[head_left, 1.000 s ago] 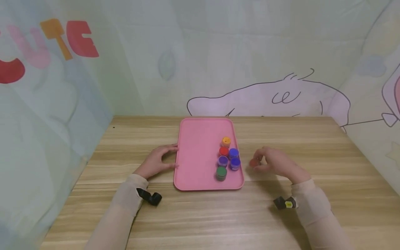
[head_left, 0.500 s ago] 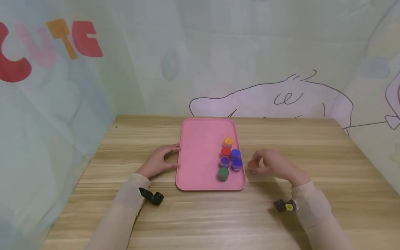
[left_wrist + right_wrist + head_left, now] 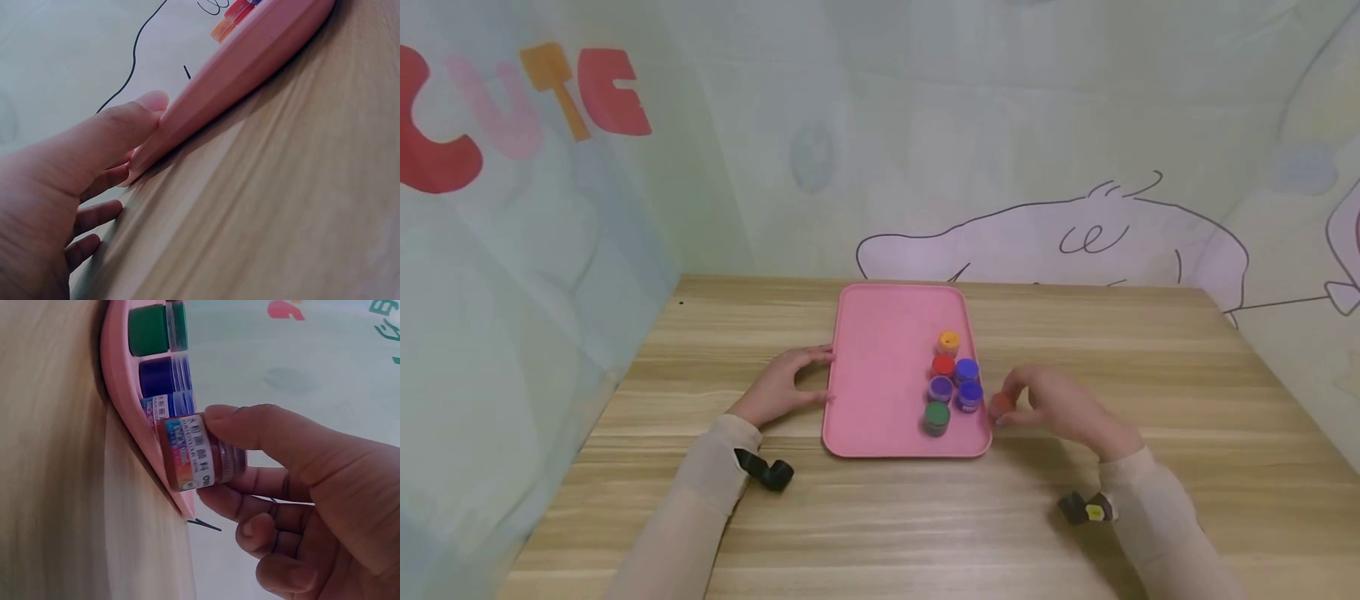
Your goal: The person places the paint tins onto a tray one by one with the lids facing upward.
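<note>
My right hand (image 3: 1063, 408) pinches a small reddish-brown paint jar (image 3: 187, 453) between thumb and fingers, just off the right rim of the pink tray (image 3: 876, 358). A printed label wraps the jar's side in the right wrist view. On the tray's right half stand paint jars with an orange lid (image 3: 949, 341), a red lid (image 3: 943, 367), a purple lid (image 3: 940, 389) and a green lid (image 3: 936, 418). Beside them are two blue-lidded ones, one a lighter blue jar (image 3: 967, 371). My left hand (image 3: 775, 387) rests relaxed at the tray's left rim, its thumb (image 3: 134, 122) touching the edge.
The tray lies on a wood-grain table (image 3: 880, 525), with bare tabletop around it. A printed cloth backdrop (image 3: 737, 167) rises behind the table and along its sides. Each wrist wears a small black camera (image 3: 767, 471).
My right hand has carried the reddish-brown jar leftward and a little nearer to me, closer to the tray's right rim. My left hand keeps its place at the tray. The view has shifted slightly.
</note>
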Demonstrator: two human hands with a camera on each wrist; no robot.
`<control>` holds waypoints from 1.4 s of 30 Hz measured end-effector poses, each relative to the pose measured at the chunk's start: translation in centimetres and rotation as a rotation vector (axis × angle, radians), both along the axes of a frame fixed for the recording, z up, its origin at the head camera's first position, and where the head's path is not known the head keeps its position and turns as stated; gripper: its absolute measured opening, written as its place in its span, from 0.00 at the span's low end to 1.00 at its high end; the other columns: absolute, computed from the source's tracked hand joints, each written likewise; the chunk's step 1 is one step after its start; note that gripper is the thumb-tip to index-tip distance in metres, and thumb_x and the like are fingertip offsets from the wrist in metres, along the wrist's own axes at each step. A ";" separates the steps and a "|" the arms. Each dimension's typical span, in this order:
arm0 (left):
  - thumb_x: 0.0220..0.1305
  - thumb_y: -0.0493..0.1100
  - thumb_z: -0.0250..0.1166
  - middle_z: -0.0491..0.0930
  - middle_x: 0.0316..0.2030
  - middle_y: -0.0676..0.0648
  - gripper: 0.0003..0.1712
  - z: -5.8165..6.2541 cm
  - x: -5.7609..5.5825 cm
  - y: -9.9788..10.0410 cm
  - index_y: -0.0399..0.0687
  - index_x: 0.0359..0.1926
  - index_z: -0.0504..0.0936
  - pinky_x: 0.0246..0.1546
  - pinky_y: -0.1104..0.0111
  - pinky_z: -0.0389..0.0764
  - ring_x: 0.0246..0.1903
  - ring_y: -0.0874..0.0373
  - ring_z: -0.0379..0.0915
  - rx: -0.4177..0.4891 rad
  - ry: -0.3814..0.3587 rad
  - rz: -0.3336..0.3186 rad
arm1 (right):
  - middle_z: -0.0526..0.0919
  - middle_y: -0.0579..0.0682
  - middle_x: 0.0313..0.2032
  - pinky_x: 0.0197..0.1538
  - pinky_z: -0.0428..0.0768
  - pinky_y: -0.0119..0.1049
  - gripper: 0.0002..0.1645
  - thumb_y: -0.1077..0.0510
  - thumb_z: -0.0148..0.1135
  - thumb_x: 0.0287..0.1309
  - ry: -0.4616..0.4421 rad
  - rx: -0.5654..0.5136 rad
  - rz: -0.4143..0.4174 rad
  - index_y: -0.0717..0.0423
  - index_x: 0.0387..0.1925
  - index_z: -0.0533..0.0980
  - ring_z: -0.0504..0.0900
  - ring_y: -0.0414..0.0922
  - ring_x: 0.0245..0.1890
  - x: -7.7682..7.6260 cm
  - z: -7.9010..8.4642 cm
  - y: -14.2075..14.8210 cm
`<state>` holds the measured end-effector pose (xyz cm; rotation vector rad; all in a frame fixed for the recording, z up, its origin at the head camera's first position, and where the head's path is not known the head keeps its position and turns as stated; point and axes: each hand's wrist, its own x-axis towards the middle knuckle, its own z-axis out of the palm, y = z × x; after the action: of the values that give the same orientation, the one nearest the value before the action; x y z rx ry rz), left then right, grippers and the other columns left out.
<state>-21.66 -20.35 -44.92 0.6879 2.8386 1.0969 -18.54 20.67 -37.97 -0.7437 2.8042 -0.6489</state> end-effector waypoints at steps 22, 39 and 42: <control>0.53 0.57 0.72 0.65 0.70 0.48 0.38 0.0 -0.1 -0.1 0.51 0.63 0.74 0.71 0.47 0.60 0.69 0.45 0.59 -0.009 -0.003 -0.001 | 0.83 0.41 0.29 0.39 0.79 0.35 0.13 0.48 0.74 0.47 0.084 -0.050 -0.168 0.49 0.30 0.80 0.78 0.37 0.31 2.0 -1.5 -3.3; 0.53 0.55 0.72 0.66 0.69 0.48 0.37 0.1 0.0 0.2 0.50 0.63 0.74 0.71 0.47 0.59 0.69 0.44 0.59 -0.017 -0.004 0.015 | 0.83 0.45 0.29 0.30 0.77 0.31 0.15 0.50 0.74 0.46 0.068 0.017 -0.209 0.53 0.31 0.78 0.76 0.38 0.27 2.1 -2.2 -4.5; 0.53 0.56 0.72 0.66 0.69 0.47 0.37 0.1 -0.1 0.3 0.50 0.63 0.74 0.70 0.47 0.60 0.69 0.44 0.59 -0.015 0.005 0.001 | 0.82 0.46 0.29 0.29 0.75 0.31 0.15 0.51 0.74 0.46 0.061 0.036 -0.217 0.53 0.31 0.78 0.75 0.39 0.26 2.2 -2.2 -4.4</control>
<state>-21.78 -20.01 -44.81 0.6889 2.8485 1.0745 -16.37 16.29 -40.17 -0.4638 2.9704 -0.6170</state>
